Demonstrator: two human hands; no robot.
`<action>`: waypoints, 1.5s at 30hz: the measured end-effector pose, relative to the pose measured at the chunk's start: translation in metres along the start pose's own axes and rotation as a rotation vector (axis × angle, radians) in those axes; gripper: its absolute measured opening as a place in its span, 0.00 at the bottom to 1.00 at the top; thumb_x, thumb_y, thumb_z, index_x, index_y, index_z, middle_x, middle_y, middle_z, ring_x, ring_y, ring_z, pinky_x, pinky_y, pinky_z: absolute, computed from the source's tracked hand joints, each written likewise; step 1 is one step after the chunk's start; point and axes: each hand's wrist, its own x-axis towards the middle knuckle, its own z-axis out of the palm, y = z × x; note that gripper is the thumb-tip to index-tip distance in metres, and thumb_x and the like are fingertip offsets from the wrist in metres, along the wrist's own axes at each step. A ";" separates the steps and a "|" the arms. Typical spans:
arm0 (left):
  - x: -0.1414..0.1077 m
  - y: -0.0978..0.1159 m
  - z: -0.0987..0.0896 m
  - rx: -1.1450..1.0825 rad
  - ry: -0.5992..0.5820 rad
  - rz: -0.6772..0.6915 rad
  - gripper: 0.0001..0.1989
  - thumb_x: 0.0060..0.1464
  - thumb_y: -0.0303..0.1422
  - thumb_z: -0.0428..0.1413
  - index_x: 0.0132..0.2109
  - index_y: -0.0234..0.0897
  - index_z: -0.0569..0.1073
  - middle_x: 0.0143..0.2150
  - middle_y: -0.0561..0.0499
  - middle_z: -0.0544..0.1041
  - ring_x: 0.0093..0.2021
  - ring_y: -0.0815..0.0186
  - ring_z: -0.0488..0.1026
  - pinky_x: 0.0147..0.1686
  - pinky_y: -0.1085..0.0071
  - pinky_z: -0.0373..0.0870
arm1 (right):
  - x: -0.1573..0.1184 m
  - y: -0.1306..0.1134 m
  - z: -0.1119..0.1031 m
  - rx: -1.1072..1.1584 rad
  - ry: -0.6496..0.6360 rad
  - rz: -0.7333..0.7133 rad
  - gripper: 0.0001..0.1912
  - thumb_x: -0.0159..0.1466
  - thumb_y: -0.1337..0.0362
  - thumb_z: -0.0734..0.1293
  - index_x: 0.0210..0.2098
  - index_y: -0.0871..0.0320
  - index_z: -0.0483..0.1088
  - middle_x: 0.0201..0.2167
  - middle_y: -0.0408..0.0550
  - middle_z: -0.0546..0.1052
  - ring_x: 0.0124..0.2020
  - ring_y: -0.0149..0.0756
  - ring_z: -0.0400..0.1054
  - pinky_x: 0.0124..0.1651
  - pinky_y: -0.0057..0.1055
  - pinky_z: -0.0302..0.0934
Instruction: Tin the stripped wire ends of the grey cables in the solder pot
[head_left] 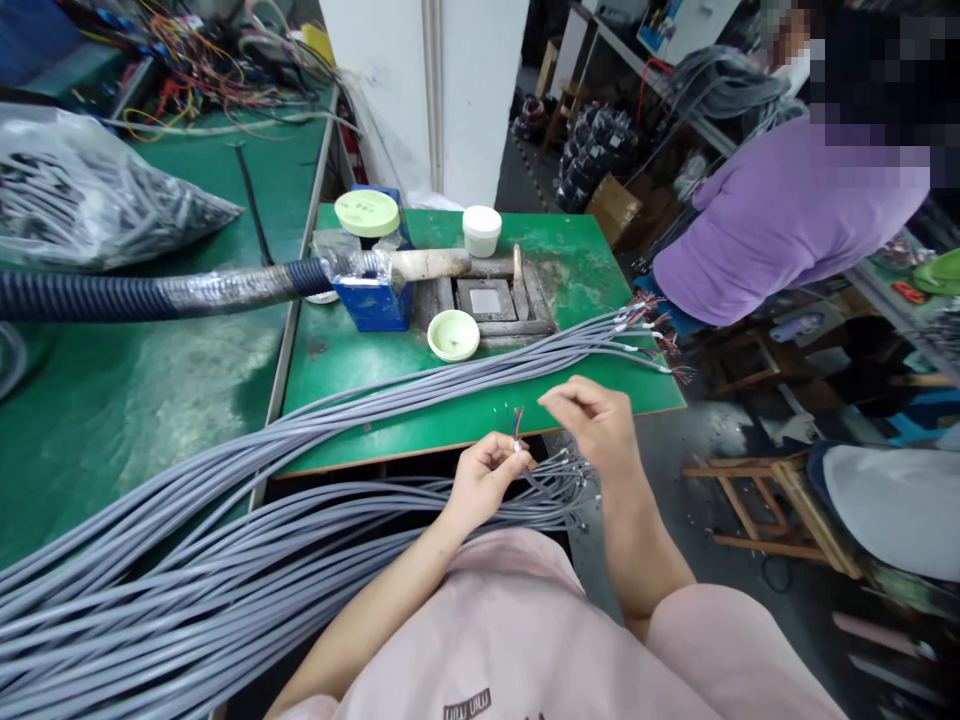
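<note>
My left hand (487, 478) pinches the end of a grey cable (536, 483) between thumb and fingers. Thin coloured wires (518, 418), red and blue among them, fan upward from its stripped end. To the right, my right hand (596, 420) hangs apart from those wires, fingers curled and thumb pressed to them. Whether anything tiny is in that pinch I cannot make out. Behind both hands, a bundle of grey cables (450, 378) crosses the green table, with bare coloured wire ends (660, 330) at the right. More grey cables (330, 535) run below the table edge beside my lap.
On the green table (577, 240) are a framed metal plate (484, 300), a small pale-green dish (453, 335), a white tub (481, 231) and a blue box (373, 303) carrying a ribbed hose (247, 288). A person in a purple shirt (787, 215) is at the right, near a wooden stool (780, 505).
</note>
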 end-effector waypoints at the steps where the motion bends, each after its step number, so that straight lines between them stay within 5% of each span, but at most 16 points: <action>1: 0.001 0.001 0.000 -0.020 -0.009 -0.006 0.16 0.44 0.42 0.64 0.29 0.34 0.70 0.25 0.51 0.76 0.25 0.70 0.71 0.28 0.74 0.65 | -0.002 -0.001 0.002 -0.025 -0.077 -0.006 0.04 0.58 0.65 0.68 0.28 0.57 0.75 0.21 0.40 0.69 0.24 0.28 0.62 0.27 0.26 0.56; 4: 0.001 0.001 0.000 -0.046 -0.041 -0.003 0.15 0.45 0.41 0.64 0.29 0.33 0.71 0.25 0.51 0.77 0.26 0.70 0.72 0.30 0.73 0.67 | -0.009 0.000 0.014 -0.064 -0.146 -0.018 0.03 0.56 0.67 0.69 0.31 0.57 0.75 0.22 0.40 0.69 0.23 0.27 0.62 0.26 0.25 0.57; 9: 0.000 0.002 0.000 -0.077 -0.050 0.000 0.15 0.44 0.40 0.65 0.29 0.33 0.73 0.25 0.51 0.77 0.26 0.70 0.72 0.31 0.73 0.68 | -0.012 0.001 0.028 -0.098 -0.073 -0.106 0.04 0.58 0.69 0.67 0.26 0.57 0.72 0.21 0.39 0.68 0.22 0.26 0.62 0.27 0.25 0.57; 22: 0.007 -0.001 -0.018 -0.239 -0.128 -0.034 0.11 0.51 0.38 0.61 0.31 0.32 0.76 0.25 0.50 0.75 0.27 0.70 0.70 0.32 0.74 0.66 | -0.027 0.006 0.037 -0.076 0.056 -0.283 0.05 0.60 0.70 0.67 0.33 0.53 0.72 0.24 0.40 0.73 0.25 0.29 0.65 0.32 0.31 0.60; 32: 0.007 0.008 -0.021 -0.409 -0.151 -0.111 0.14 0.47 0.39 0.64 0.34 0.31 0.77 0.24 0.50 0.75 0.26 0.70 0.71 0.31 0.75 0.65 | -0.028 0.005 0.031 -0.085 0.073 -0.391 0.11 0.59 0.71 0.67 0.40 0.52 0.73 0.30 0.44 0.74 0.32 0.34 0.68 0.38 0.37 0.64; 45: 0.007 0.023 -0.014 -0.640 -0.001 -0.209 0.13 0.42 0.35 0.67 0.33 0.33 0.75 0.25 0.55 0.72 0.24 0.75 0.67 0.29 0.77 0.66 | -0.030 0.022 0.022 -0.393 -0.199 -0.670 0.19 0.62 0.68 0.62 0.49 0.44 0.71 0.51 0.45 0.74 0.53 0.41 0.65 0.54 0.44 0.62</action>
